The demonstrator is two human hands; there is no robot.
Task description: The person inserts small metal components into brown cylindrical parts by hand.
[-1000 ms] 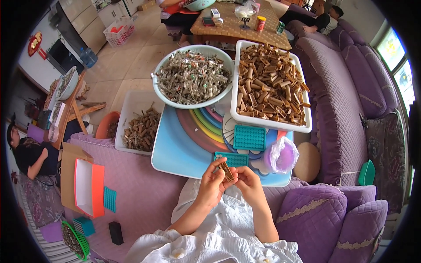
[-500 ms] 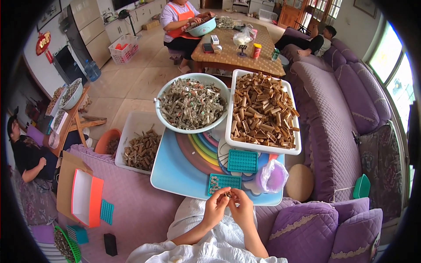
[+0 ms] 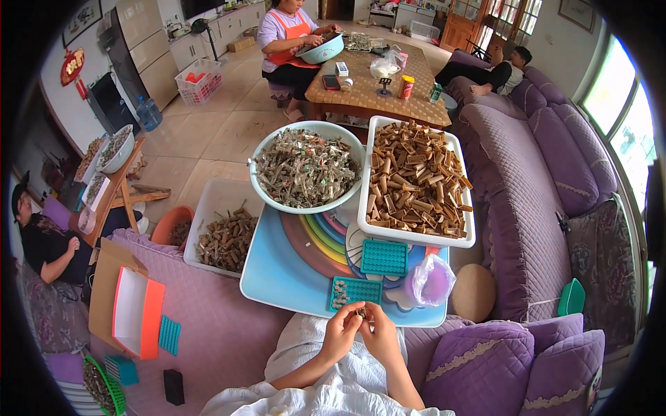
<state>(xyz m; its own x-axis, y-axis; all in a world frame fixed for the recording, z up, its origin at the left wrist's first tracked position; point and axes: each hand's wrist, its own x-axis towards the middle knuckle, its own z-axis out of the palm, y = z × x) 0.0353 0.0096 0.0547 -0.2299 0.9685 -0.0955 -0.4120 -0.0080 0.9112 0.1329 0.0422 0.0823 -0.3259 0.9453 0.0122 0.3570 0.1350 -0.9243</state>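
Observation:
My left hand and my right hand meet above my lap at the table's near edge. Both are closed, fingertips pinched together around a small dark piece, too small to name and partly covered by the fingers. Just beyond them lies a teal tray with small cavities, its left part holding several small round pale pieces. A second teal tray sits farther back. To their right stands a purple tub lined with a clear plastic bag.
On the blue table stand a round basin of crinkled shiny wrappers and a white bin of brown half-tube pieces. A clear bin and an orange bowl are at left. One person works over a basin; two others sit at the sides.
The view has shifted very slightly. My fingers have moved a little around the small dark piece, and both hands stay in the same place.

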